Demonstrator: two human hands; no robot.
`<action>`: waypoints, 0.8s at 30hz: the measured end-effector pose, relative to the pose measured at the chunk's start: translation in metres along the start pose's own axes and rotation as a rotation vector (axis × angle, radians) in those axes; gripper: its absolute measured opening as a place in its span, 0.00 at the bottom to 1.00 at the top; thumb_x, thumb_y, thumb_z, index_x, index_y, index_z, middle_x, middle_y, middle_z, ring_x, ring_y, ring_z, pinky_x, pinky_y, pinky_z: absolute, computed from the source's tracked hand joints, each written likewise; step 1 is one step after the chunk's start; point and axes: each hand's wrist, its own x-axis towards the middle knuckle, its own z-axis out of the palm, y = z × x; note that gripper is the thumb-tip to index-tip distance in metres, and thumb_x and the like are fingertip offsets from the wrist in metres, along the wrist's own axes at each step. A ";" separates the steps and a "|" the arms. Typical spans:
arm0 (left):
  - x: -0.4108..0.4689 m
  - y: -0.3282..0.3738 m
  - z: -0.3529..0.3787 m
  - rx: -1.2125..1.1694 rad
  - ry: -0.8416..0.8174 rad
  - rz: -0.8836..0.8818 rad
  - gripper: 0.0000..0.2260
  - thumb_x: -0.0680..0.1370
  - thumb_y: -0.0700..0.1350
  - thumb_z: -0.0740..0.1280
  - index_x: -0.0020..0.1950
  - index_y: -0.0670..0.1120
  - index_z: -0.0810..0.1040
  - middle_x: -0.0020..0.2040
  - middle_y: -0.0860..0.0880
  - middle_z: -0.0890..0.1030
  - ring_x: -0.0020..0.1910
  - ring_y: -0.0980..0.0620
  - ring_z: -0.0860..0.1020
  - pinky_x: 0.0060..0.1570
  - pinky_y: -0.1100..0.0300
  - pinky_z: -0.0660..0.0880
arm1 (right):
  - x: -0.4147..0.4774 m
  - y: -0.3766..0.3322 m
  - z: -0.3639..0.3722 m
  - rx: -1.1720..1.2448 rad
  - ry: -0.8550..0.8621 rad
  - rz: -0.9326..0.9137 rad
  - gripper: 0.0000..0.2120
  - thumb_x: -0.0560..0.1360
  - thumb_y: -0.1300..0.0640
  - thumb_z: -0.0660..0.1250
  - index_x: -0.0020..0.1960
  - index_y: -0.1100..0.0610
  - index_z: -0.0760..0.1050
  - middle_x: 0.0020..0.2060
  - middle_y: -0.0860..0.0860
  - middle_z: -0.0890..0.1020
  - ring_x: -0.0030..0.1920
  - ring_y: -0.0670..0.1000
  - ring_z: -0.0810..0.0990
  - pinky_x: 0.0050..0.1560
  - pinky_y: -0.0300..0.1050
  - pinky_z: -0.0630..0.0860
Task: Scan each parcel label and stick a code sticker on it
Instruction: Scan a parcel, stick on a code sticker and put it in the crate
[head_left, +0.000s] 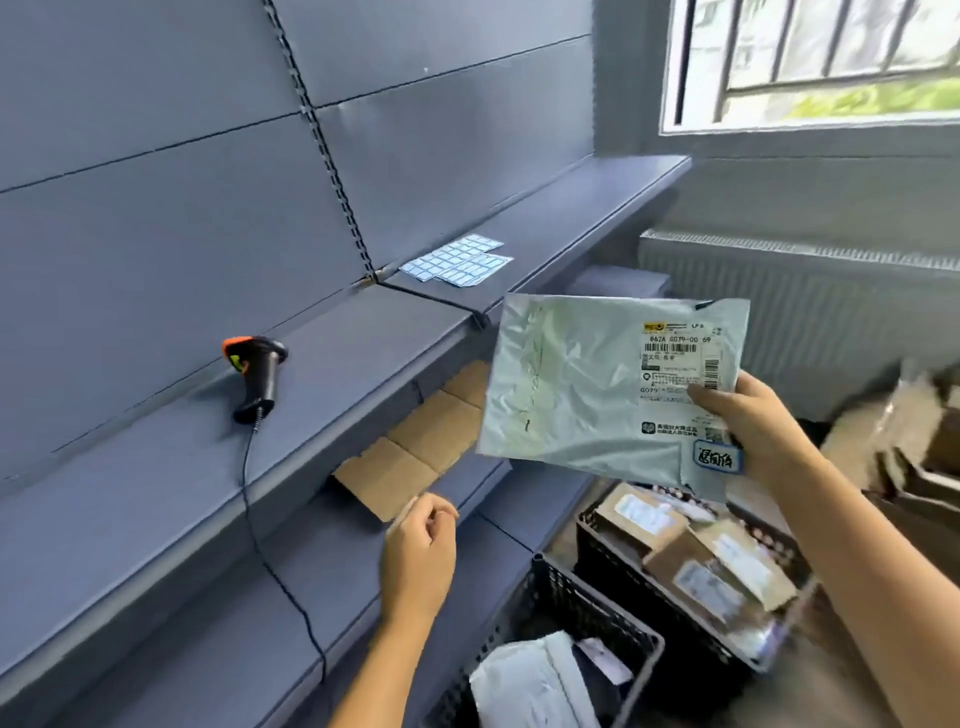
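Note:
My right hand (748, 415) holds a pale grey-green mailer bag (582, 384) up in the air by its right edge, thumb on the white shipping label (680, 364). A small blue-edged sticker with handwriting (719, 460) sits on the bag's lower right corner. My left hand (421, 551) hovers below and left of the bag, fingers loosely curled, holding nothing that I can see. A black barcode scanner with an orange head (257, 369) lies on the grey shelf (156, 499), its cable trailing down. Sheets of blue-and-white code stickers (457, 260) lie farther back on the shelf.
Flattened cardboard (415, 447) lies on the lower shelf. Two black plastic crates stand on the floor: one (613, 551) with several labelled brown boxes, a nearer one (566, 587) with mailer bags. More packages pile at the right (904, 431). A radiator (810, 301) and window are behind.

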 end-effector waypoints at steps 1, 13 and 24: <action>-0.006 0.003 0.009 -0.001 -0.053 0.023 0.12 0.77 0.38 0.60 0.36 0.50 0.75 0.39 0.53 0.77 0.37 0.53 0.75 0.35 0.55 0.71 | -0.011 0.005 -0.017 0.024 0.058 0.008 0.10 0.78 0.67 0.61 0.57 0.59 0.74 0.45 0.53 0.82 0.39 0.51 0.83 0.31 0.44 0.80; -0.080 0.083 0.124 0.005 -0.506 0.237 0.10 0.76 0.39 0.61 0.39 0.50 0.77 0.38 0.55 0.77 0.37 0.57 0.74 0.35 0.63 0.70 | -0.103 0.039 -0.191 0.174 0.553 0.052 0.09 0.77 0.69 0.61 0.54 0.58 0.74 0.49 0.58 0.80 0.38 0.52 0.82 0.38 0.48 0.81; -0.084 0.181 0.260 0.055 -0.539 0.248 0.08 0.77 0.43 0.60 0.43 0.51 0.78 0.44 0.53 0.78 0.42 0.50 0.75 0.41 0.56 0.73 | -0.052 0.026 -0.330 0.094 0.526 0.019 0.13 0.77 0.70 0.61 0.61 0.64 0.71 0.47 0.59 0.81 0.41 0.55 0.81 0.36 0.44 0.81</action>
